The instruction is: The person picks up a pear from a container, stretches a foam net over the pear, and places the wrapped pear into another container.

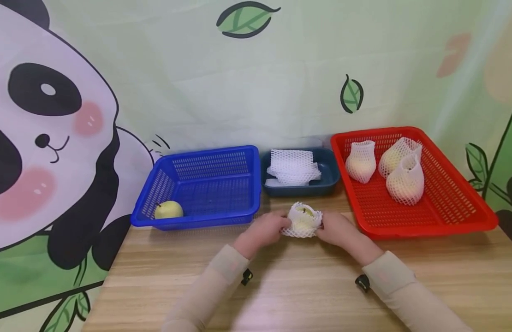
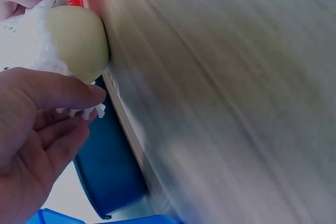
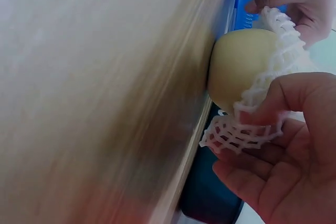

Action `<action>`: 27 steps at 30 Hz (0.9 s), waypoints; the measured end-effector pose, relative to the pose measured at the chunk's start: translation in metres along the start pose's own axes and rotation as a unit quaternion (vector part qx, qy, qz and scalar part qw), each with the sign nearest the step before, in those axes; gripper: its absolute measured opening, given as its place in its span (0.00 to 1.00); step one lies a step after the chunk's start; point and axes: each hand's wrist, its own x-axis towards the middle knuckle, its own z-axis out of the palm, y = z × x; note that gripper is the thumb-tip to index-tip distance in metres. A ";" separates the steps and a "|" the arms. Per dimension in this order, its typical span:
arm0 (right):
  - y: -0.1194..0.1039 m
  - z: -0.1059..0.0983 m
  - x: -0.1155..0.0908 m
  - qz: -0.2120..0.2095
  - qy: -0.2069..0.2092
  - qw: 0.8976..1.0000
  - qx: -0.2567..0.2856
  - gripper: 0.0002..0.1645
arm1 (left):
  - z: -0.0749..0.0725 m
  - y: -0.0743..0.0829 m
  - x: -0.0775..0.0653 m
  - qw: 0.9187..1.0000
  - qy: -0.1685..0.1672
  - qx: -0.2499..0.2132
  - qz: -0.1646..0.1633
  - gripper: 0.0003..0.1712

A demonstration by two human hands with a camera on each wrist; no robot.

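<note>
A pale yellow-green pear (image 3: 239, 64) stands on the table, partly inside a white foam net sleeve (image 1: 300, 226). Its stem shows through the sleeve's open top in the head view, while its lower part is bare in both wrist views. On the left side, my left hand (image 1: 269, 228) pinches the sleeve's edge between thumb and fingers. My right hand (image 1: 336, 228) pinches the opposite edge, and a flap of netting (image 3: 236, 135) spreads out from under the thumb.
At the left, a blue basket (image 1: 214, 219) holds one bare pear (image 1: 169, 210). Behind the hands, a dark teal bin (image 1: 295, 190) contains stacked foam net sleeves (image 1: 292, 161). The red basket (image 1: 426, 226) on the right has three sleeved fruits (image 1: 405, 182) in it.
</note>
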 end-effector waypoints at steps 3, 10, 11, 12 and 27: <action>0.001 -0.001 0.000 -0.009 -0.014 1.000 -0.021 0.08 | -0.002 0.000 0.000 1.000 -0.020 0.011 -0.006 0.10; 0.005 -0.002 0.000 -0.048 -0.058 0.997 -0.017 0.03 | -0.003 0.000 -0.001 0.998 -0.064 -0.005 -0.029 0.14; 0.005 -0.002 -0.001 -0.047 -0.064 0.997 -0.006 0.03 | -0.002 -0.001 0.000 0.997 -0.062 -0.009 -0.036 0.18; 0.005 -0.002 -0.001 -0.042 -0.067 0.997 0.006 0.03 | -0.002 -0.001 0.000 0.997 -0.058 -0.012 -0.043 0.20; -0.009 -0.002 0.014 -0.064 0.000 0.990 0.123 0.52 | -0.011 0.002 0.012 0.982 -0.005 -0.122 -0.146 0.35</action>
